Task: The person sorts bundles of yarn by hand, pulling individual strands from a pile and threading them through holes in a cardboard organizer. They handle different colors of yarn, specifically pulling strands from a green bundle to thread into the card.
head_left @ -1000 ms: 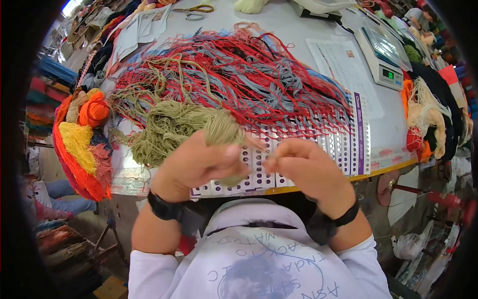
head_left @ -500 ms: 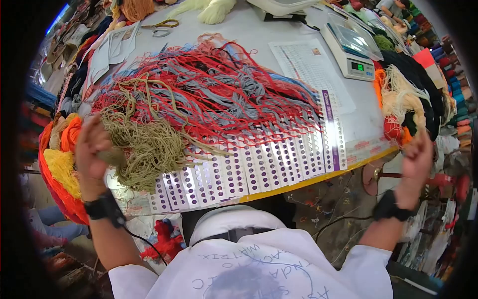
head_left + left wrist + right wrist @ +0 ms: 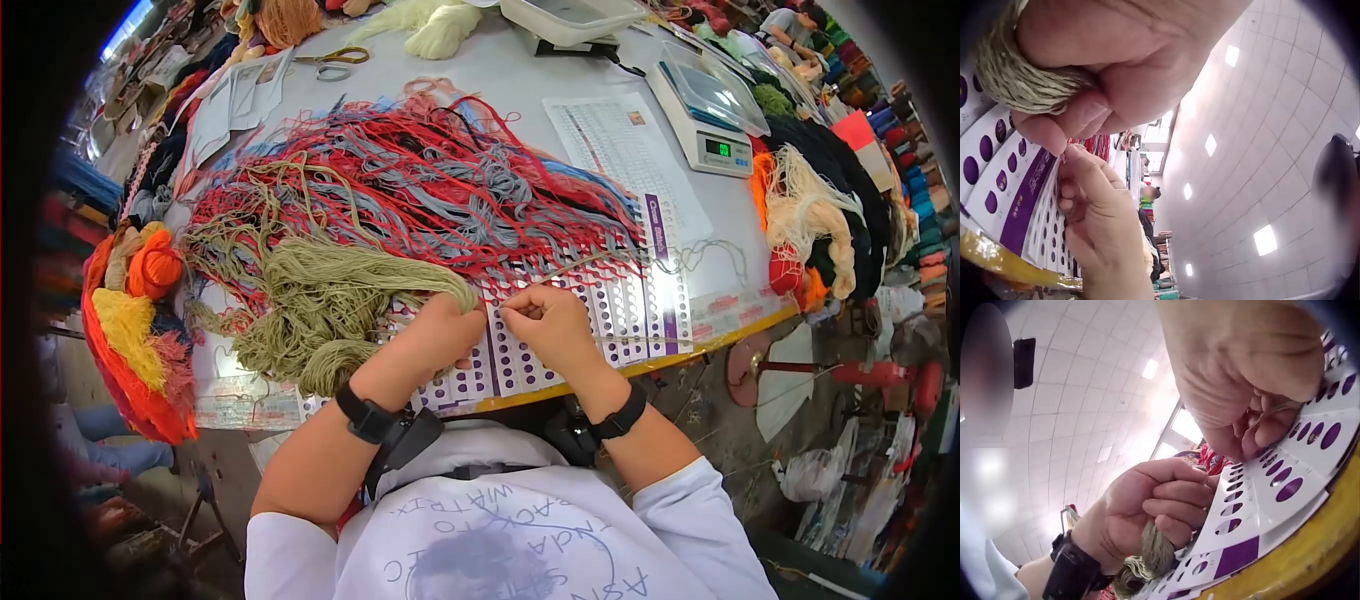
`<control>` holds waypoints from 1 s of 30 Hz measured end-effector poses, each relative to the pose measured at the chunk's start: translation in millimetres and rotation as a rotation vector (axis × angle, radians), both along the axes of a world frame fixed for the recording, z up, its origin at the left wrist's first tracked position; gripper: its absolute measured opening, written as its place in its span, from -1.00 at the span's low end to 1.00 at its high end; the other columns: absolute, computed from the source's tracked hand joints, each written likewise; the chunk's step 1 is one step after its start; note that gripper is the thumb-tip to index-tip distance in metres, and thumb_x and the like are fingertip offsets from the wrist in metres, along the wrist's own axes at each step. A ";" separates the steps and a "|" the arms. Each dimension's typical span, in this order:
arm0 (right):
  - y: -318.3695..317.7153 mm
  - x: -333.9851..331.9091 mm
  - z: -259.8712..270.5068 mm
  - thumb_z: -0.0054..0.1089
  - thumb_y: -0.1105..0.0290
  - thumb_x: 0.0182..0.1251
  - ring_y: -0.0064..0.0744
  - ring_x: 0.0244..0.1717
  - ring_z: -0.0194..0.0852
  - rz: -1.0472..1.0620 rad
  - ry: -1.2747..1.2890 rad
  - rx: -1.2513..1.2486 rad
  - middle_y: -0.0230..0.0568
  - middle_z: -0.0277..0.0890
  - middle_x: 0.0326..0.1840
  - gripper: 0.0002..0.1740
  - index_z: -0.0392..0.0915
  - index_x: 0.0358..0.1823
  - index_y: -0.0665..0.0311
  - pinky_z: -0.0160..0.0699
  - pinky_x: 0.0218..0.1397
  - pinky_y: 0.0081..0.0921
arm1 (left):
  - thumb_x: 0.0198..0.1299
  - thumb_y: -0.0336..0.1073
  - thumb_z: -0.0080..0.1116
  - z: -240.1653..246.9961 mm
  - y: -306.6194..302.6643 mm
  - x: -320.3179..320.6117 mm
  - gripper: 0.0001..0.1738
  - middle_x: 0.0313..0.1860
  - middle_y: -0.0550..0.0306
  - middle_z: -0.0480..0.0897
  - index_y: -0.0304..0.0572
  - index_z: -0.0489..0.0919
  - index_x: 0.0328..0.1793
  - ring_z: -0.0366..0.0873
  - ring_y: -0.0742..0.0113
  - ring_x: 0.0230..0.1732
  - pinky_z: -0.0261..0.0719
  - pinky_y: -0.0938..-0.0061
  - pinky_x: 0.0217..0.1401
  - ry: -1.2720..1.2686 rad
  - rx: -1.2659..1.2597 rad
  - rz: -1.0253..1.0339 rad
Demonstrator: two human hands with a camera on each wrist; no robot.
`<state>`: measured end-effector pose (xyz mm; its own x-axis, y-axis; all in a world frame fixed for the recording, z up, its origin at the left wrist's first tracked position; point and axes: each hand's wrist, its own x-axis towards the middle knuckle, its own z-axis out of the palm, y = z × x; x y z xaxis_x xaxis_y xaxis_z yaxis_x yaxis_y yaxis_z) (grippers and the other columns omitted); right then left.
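A thick olive-green yarn hank (image 3: 345, 280) lies at the table's front left, one end looped over the left hand (image 3: 437, 335). In the left wrist view the left hand (image 3: 1116, 56) has its fingers curled round the bundled green yarn (image 3: 1019, 72). Close beside it, over the white hole-punched cards (image 3: 520, 365), the right hand (image 3: 550, 325) pinches a thin green strand. Its curled fingers show in the right wrist view, where the right hand (image 3: 1235, 381) has the strand (image 3: 1272, 411) running across them. The strand's loose end trails rightward over the cards.
Behind the hands spreads a tangle of red and grey yarn (image 3: 420, 180). A digital scale (image 3: 705, 130) and printed sheet (image 3: 625, 150) are at the right, scissors (image 3: 340, 56) at the back left. Orange and yellow yarn (image 3: 125, 330) hangs at the left edge, cream yarn (image 3: 815, 210) at the right.
The hands were together, then spread wide apart to both sides, and now are together again over the cards. The green hank's near end has been drawn toward the middle.
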<state>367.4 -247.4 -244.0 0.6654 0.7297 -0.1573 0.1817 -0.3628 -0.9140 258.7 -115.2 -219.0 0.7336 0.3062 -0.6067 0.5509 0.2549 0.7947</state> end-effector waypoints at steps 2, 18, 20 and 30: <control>0.2 -1.4 2.3 0.27 0.36 0.06 -0.49 -0.52 0.56 -0.014 -0.003 0.004 -0.26 0.61 -0.53 -0.84 0.66 -0.37 0.28 0.48 -0.39 -0.55 | 0.14 -0.36 0.05 -10.9 0.6 2.9 -0.85 -0.65 0.27 0.39 -0.33 0.53 -0.30 0.30 0.51 -0.70 0.37 0.54 -0.66 0.001 0.124 -0.041; -14.6 -1.6 18.6 0.16 0.55 0.07 -0.31 -0.44 0.53 0.098 -0.204 0.101 -0.18 0.49 -0.33 -0.79 0.61 -0.22 0.33 0.51 -0.34 -0.48 | 0.09 -0.37 0.13 -3.8 4.9 -4.3 -0.85 -0.57 0.16 0.55 -0.35 0.58 -0.33 0.43 0.45 -0.68 0.42 0.49 -0.65 -0.078 0.232 0.209; -16.7 0.4 20.1 0.15 0.55 0.06 -0.23 -0.43 0.54 0.122 -0.300 0.039 -0.16 0.48 -0.32 -0.77 0.59 -0.20 0.31 0.53 -0.33 -0.41 | 0.10 -0.38 0.10 16.7 22.7 -15.9 -0.86 -0.51 0.16 0.57 -0.30 0.57 -0.26 0.48 0.45 -0.59 0.47 0.52 -0.52 -0.041 0.223 0.264; -8.1 1.3 18.0 0.13 0.51 -0.04 -0.20 -0.22 0.43 0.232 -0.943 -0.040 -0.23 0.35 -0.43 -0.97 0.46 -0.54 0.25 0.46 -0.21 -0.31 | 0.28 -0.33 -0.07 15.3 48.8 -38.8 -0.82 -0.34 0.04 0.63 -0.28 0.51 -0.19 0.60 0.23 -0.33 0.50 0.45 -0.24 -0.661 -0.371 0.468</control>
<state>368.7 -255.4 -226.0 0.3710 0.8645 0.3390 0.9043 -0.2534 -0.3437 219.8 -66.4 -203.7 0.8180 0.5301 -0.2234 -0.2157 0.6427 0.7351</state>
